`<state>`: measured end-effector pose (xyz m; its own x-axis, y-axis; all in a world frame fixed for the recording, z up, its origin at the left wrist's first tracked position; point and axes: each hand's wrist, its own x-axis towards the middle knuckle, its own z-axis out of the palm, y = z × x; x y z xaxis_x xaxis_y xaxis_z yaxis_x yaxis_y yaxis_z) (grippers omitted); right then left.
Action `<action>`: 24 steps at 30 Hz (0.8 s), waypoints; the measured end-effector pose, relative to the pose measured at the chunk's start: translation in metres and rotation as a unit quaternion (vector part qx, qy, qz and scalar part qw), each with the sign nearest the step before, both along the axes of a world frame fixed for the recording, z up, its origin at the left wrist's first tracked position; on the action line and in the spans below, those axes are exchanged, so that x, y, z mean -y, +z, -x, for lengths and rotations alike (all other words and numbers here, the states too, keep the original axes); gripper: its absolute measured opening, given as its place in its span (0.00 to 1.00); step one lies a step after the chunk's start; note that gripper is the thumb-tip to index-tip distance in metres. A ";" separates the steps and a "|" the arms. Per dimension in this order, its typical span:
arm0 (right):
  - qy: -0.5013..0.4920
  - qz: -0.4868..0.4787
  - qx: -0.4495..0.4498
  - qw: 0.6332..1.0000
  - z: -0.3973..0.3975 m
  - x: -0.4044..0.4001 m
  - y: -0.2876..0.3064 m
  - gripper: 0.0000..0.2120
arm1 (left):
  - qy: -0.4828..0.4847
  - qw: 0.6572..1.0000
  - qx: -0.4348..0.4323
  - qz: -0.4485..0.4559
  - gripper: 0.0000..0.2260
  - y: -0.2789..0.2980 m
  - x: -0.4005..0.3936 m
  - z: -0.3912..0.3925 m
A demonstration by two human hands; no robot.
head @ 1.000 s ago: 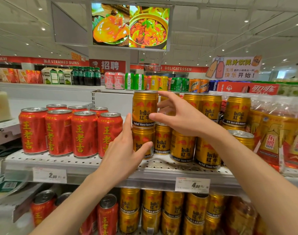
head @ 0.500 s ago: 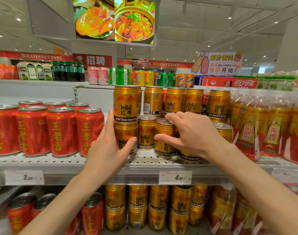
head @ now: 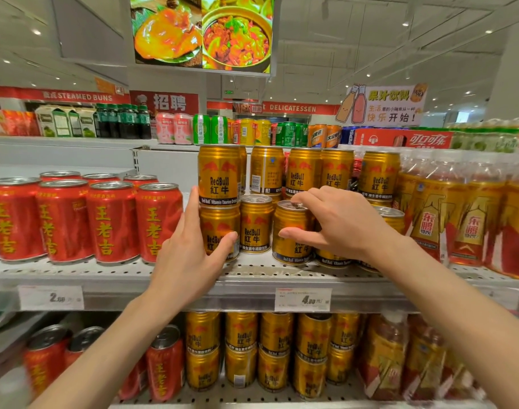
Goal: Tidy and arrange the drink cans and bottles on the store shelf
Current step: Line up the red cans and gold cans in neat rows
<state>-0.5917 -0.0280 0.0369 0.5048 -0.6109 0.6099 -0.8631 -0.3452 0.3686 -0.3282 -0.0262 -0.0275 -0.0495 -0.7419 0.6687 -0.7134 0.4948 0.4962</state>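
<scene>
Gold Red Bull cans stand two high on the middle shelf point(head: 252, 278). My left hand point(head: 190, 255) grips the lower can point(head: 215, 228) of the leftmost stack, thumb across its front and fingers up its left side; another gold can point(head: 218, 175) sits on top of it. My right hand point(head: 338, 222) holds a single front-row gold can point(head: 290, 228), thumb on its front, fingers curled over its lid. Between them stands one loose gold can point(head: 256, 228).
Red Wanglaoji cans point(head: 110, 219) fill the shelf to the left. Bottled orange drinks point(head: 459, 219) crowd the right. More gold and red cans sit on the shelf below point(head: 276, 349). Price tags point(head: 302, 299) hang on the shelf edge. Mixed cans line the top shelf point(head: 252, 132).
My right hand came down from the upper row of gold cans to the front-row can and now grips it. My left hand stayed on the left stack.
</scene>
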 end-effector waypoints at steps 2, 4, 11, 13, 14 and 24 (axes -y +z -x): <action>-0.004 -0.002 0.002 1.000 0.001 -0.001 -0.001 0.39 | 0.005 1.000 0.000 -0.001 0.41 -0.001 0.000 0.001; -0.008 -0.001 0.018 1.000 0.003 -0.006 -0.003 0.38 | 0.009 1.000 0.000 -0.003 0.41 -0.002 0.001 0.001; -0.095 0.076 0.069 0.990 0.038 -0.032 -0.017 0.35 | 0.033 0.999 -0.002 -0.006 0.40 -0.004 0.002 0.006; -0.113 0.077 0.066 0.988 0.044 -0.031 -0.024 0.35 | 0.034 0.999 -0.002 -0.003 0.40 -0.003 0.002 0.006; -0.114 0.082 0.063 0.988 0.046 -0.029 -0.027 0.34 | 0.036 0.999 -0.002 -0.002 0.40 -0.003 0.002 0.007; -0.070 0.080 0.055 0.993 0.062 -0.016 -0.028 0.33 | 0.035 0.999 -0.004 -0.014 0.41 -0.001 -0.001 0.006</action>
<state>-0.6540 -0.0117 0.0088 0.3474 -0.5611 0.7513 -0.9364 -0.1644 0.3102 -0.3343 -0.0257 -0.0284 0.0077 -0.7613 0.6483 -0.7415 0.4306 0.5145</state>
